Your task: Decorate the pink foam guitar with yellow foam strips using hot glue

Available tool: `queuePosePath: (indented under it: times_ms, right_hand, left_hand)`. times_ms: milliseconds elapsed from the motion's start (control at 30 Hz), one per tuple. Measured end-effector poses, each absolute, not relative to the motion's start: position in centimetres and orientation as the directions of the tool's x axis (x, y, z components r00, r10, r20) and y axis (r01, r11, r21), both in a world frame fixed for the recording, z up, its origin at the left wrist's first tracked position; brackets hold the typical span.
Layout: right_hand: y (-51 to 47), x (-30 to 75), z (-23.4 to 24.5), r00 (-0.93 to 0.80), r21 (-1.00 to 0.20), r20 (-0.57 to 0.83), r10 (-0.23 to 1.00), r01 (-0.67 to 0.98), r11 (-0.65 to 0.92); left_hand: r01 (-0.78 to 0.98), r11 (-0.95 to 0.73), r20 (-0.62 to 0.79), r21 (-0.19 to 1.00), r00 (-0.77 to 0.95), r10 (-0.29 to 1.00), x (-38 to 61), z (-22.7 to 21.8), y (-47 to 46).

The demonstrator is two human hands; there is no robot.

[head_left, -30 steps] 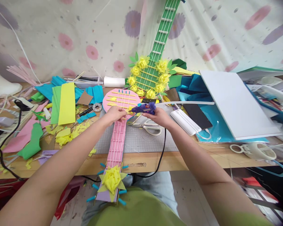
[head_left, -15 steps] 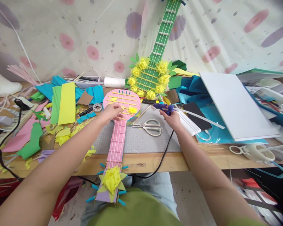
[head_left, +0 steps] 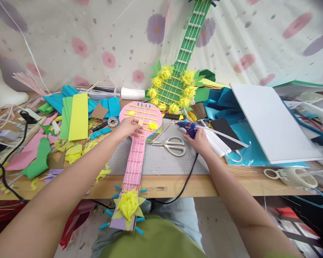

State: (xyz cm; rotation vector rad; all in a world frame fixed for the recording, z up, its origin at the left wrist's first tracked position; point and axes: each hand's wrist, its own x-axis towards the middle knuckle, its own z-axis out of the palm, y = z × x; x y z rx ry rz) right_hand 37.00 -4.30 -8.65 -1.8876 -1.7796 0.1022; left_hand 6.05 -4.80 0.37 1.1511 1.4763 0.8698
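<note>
A pink paper guitar (head_left: pixel 136 157) lies from my lap up onto the table, its round body (head_left: pixel 140 113) at the far end and a yellow paper flower (head_left: pixel 127 205) at the near end. My left hand (head_left: pixel 129 128) rests on the round body, fingers curled and pressing a small yellow paper piece (head_left: pixel 152 125) area near the strings. My right hand (head_left: pixel 200 140) is closed round a blue glue gun (head_left: pixel 187 127) held low over the grey cutting mat (head_left: pixel 161 157), with a white glue stick (head_left: pixel 223 133) sticking out to the right.
Scissors (head_left: pixel 171 145) lie on the mat between my hands. A green paper guitar with yellow flowers (head_left: pixel 174 89) leans on the flowered cloth behind. Coloured paper strips (head_left: pixel 76 116) pile at left; a white board (head_left: pixel 271 122) and a white box (head_left: pixel 218 143) sit right. The gun's black cord (head_left: pixel 187 179) hangs over the table edge.
My right hand has carried the glue gun from the pink guitar's body away to the right and lowered it beside the scissors. My left hand stays on the guitar body.
</note>
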Motion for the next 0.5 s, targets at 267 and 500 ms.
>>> queuePosePath:
  times_ms: [267,500]
  right_hand:
    - [-7.6,35.5,-7.2,0.015,-0.253,0.269,0.963,0.966,0.056]
    - [-6.3,29.3,-4.6,-0.289,-0.311,0.312,0.905,0.869,0.385]
  left_hand:
    - [0.248,0.321,-0.325,0.914,-0.026,0.945,5.3,-0.4,-4.3]
    - [0.241,0.315,-0.327,0.918,0.007,0.945,5.9,-0.2,-5.0]
